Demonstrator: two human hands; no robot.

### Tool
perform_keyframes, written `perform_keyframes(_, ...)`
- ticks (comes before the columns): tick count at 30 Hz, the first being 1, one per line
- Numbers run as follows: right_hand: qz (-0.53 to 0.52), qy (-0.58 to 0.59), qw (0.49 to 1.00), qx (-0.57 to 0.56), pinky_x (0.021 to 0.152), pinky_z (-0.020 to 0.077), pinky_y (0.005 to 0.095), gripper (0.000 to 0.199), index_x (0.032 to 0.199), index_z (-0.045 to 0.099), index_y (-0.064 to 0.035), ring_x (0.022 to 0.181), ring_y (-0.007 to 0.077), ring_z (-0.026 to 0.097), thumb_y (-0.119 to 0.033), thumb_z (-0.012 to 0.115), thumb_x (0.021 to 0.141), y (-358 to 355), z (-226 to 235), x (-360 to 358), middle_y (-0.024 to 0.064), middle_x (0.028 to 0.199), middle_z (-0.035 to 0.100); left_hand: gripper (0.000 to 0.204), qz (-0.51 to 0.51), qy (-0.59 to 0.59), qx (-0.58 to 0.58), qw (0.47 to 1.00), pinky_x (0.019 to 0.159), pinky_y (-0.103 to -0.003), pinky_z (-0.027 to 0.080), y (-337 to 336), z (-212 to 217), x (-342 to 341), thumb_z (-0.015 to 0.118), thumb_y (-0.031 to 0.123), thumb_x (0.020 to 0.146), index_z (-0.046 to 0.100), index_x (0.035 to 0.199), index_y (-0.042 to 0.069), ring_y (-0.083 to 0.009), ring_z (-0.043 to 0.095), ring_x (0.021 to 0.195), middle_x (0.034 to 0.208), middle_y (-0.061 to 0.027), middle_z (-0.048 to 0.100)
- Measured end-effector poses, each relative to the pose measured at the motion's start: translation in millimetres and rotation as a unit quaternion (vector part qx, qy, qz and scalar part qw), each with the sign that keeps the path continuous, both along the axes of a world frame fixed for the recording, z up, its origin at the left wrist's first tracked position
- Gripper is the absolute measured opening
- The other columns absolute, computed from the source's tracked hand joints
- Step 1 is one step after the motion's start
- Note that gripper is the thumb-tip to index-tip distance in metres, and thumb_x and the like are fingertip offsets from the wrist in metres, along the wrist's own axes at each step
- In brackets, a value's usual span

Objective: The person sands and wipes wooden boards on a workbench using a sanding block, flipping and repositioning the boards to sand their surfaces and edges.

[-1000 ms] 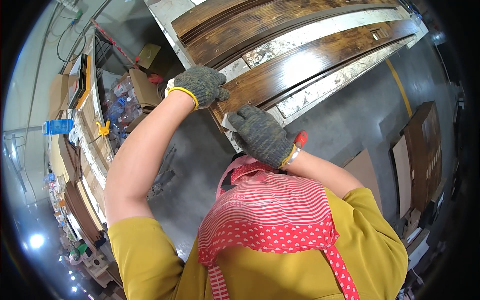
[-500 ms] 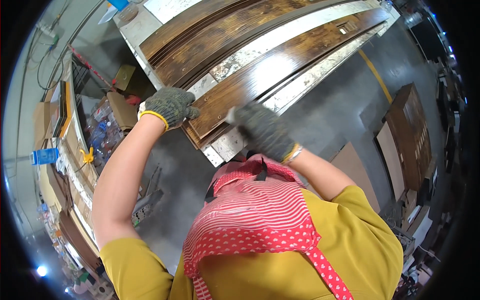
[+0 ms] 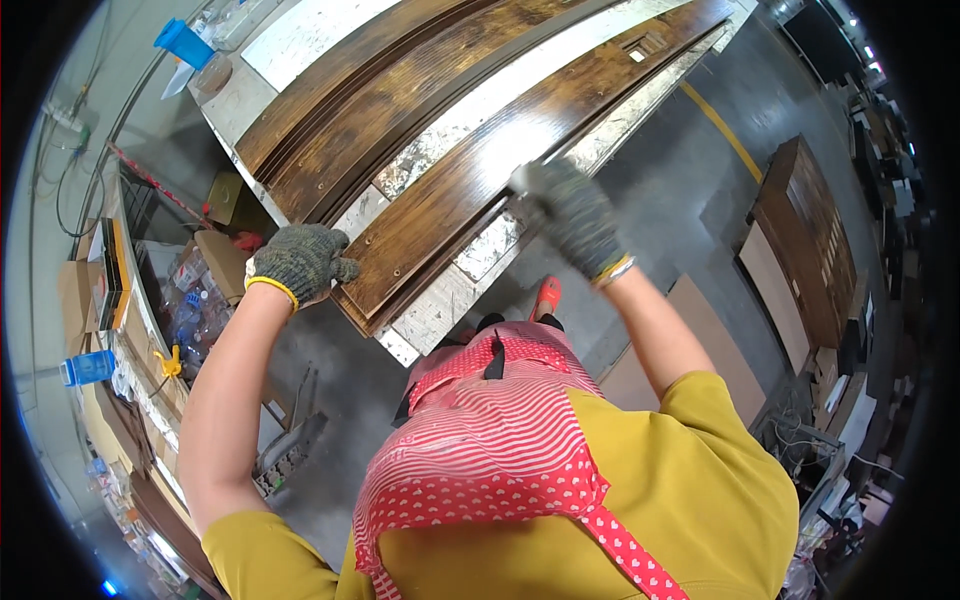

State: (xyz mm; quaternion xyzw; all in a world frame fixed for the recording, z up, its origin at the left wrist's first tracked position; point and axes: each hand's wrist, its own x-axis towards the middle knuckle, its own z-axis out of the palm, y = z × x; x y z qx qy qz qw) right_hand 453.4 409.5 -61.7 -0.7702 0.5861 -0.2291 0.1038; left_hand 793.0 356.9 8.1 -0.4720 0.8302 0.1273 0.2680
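Note:
A long, glossy brown wooden board (image 3: 440, 215) lies slantwise on top of another at the near side of a worktable. My left hand (image 3: 300, 262), in a grey-green knitted glove with a yellow cuff, is closed at the board's near left end, thumb against the corner. My right hand (image 3: 575, 215), gloved the same way, is at the board's right long edge, about halfway along, and is smeared by motion. Something small and whitish shows at its fingertips, too blurred to name. Small holes dot the board's near end, and a rectangular cutout shows near its far end.
More brown boards (image 3: 350, 150) lie stacked on the paint-stained white worktable (image 3: 430, 315). A blue cup (image 3: 183, 42) stands at its far left corner. Left of me is a box of clear plastic bottles (image 3: 195, 315). A brown panel (image 3: 805, 240) stands on the right, beyond cardboard on the floor (image 3: 690, 330).
My right hand has moved away from me along the board's right edge, from near its close end to about midway. My left hand remains at the near end. The whole view has shifted slightly.

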Motion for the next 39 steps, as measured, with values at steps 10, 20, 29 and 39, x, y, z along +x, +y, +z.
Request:
perform_keyframes(10, 0.09, -0.081, 0.987, -0.108, 0.083, 0.0525, 0.0415, 0.03, 0.11, 0.062, -0.0088, 0.092, 0.0316, 0.062, -0.013, 0.066, 0.081, 0, -2, -8, 0.0133, 0.098, 0.063, 0.048, -0.003, -0.001, -0.015, 1.0, 0.088, -0.043, 0.05, -7, -13, -3, 0.072, 0.045, 0.078, 0.068, 0.112, 0.01, -0.0351, 0.064, 0.1, 0.103, -0.0158, 0.068)
perform_keyframes(20, -0.113, -0.277, 0.953, -0.038, 0.087, 0.0502, 0.0303, 0.032, 0.121, 0.06, 0.0009, 0.098, 0.0173, 0.061, -0.01, 0.065, 0.091, -114, 9, -195, 0.0107, 0.109, 0.063, 0.045, 0.239, 0.031, -0.127, 0.962, 0.087, -0.042, 0.051, 42, 35, -22, 0.069, 0.043, 0.083, 0.066, 0.111, 0.007, -0.0329, 0.065, 0.1, 0.103, -0.0179, 0.068)
perform_keyframes(29, 0.467, -0.121, 0.873, 0.068, 0.09, 0.0494, 0.0388, 0.024, 0.112, 0.065, -0.0041, 0.101, 0.0266, 0.062, -0.015, 0.064, 0.091, -168, 59, -12, 0.0119, 0.108, 0.063, 0.043, 0.362, 0.276, -0.302, 0.837, 0.078, -0.044, 0.054, 152, -33, -143, 0.072, 0.02, 0.08, 0.06, 0.121, 0.01, -0.0371, 0.065, 0.095, 0.123, -0.018, 0.061)
perform_keyframes(39, 0.797, -0.038, 0.603, -0.002, 0.081, 0.0506, 0.0418, 0.018, 0.096, 0.069, -0.0111, 0.091, 0.0344, 0.062, -0.012, 0.065, 0.078, -115, 37, 211, 0.0117, 0.097, 0.063, 0.045, 0.467, 0.185, -0.264, 0.823, 0.083, -0.044, 0.053, 138, -39, -151, 0.06, 0.028, 0.088, 0.055, 0.128, 0.009, -0.0344, 0.063, 0.104, 0.13, -0.0164, 0.056)
